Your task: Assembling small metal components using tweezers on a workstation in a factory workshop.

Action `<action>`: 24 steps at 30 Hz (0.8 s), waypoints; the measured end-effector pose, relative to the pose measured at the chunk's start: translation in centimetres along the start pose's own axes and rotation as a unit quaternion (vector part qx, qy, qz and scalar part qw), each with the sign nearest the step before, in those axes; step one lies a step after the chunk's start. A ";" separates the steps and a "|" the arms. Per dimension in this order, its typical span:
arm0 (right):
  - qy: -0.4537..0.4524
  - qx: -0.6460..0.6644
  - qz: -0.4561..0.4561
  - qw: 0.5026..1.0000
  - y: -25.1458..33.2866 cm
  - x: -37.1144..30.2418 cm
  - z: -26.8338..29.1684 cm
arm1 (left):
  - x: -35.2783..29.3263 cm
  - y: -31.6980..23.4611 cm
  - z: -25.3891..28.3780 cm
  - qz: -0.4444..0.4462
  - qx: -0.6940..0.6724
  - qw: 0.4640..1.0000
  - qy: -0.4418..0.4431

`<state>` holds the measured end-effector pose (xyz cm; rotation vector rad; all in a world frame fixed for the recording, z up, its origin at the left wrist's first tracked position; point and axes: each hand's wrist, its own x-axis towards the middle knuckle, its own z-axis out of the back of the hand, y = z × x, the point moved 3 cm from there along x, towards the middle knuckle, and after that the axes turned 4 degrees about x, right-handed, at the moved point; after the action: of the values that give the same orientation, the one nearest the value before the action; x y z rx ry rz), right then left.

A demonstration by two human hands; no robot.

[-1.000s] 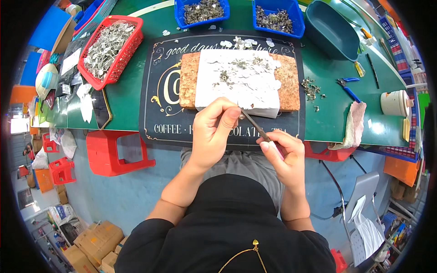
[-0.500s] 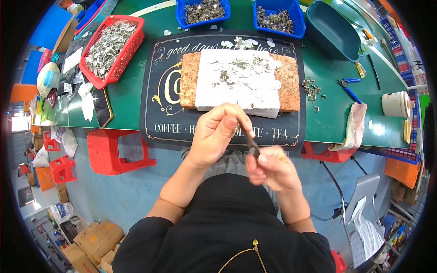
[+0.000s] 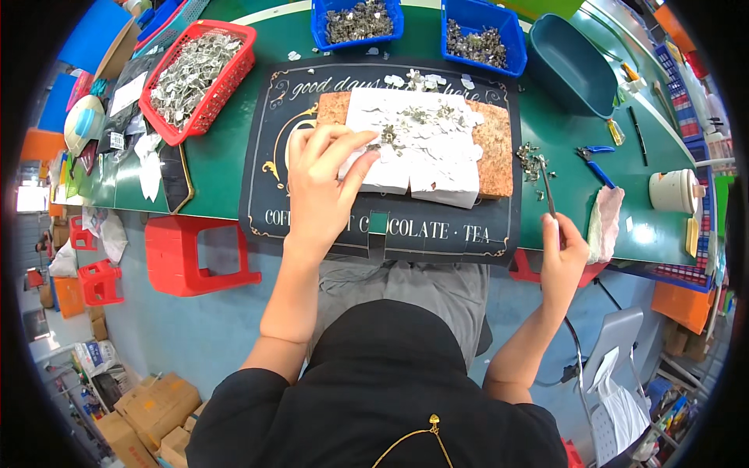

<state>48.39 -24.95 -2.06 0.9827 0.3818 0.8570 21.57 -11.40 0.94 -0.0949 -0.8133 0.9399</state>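
Observation:
My left hand (image 3: 321, 183) is over the left side of a white block (image 3: 441, 168), with thumb and forefinger closed around a small metal piece at the edge of a cluster. Small metal parts (image 3: 389, 139) and white flat pieces lie over the block's top. My right hand (image 3: 566, 253) is off to the right, closed on slim dark metal tweezers (image 3: 548, 191). The tweezers' tips reach a small pile of metal parts (image 3: 528, 162) on the green table. Fine detail of the piece in my left fingers is too small to make out.
The white block rests on a cork-coloured block (image 3: 494, 148) over a black printed mat (image 3: 265, 175). A red basket (image 3: 211, 117) and two blue bins (image 3: 359, 43) hold metal parts. On the right are a dark green tub (image 3: 573, 66), blue-handled pliers (image 3: 597, 168), a cloth (image 3: 606, 222) and a white canister (image 3: 672, 191).
My hands have parted from in front of the block. The left has gone forward to the parts on the block; the right has carried the tweezers rightward to the loose pile.

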 end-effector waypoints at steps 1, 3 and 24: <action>0.014 -0.045 -0.037 0.998 0.2 0.5 0.2 | -0.1 0.2 -0.3 0.000 -0.002 1.000 -0.001; -0.009 -0.085 -0.002 0.996 0.7 0.5 0.0 | -0.3 0.3 -0.6 -0.010 -0.007 1.000 -0.027; 0.199 0.279 0.069 0.937 6.1 -3.6 -6.5 | -1.6 -2.1 -1.6 0.272 -0.647 0.712 0.019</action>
<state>39.21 -22.44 -0.57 1.3700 0.9497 1.1082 23.49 -13.49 -0.26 -1.6631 -1.3150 0.7145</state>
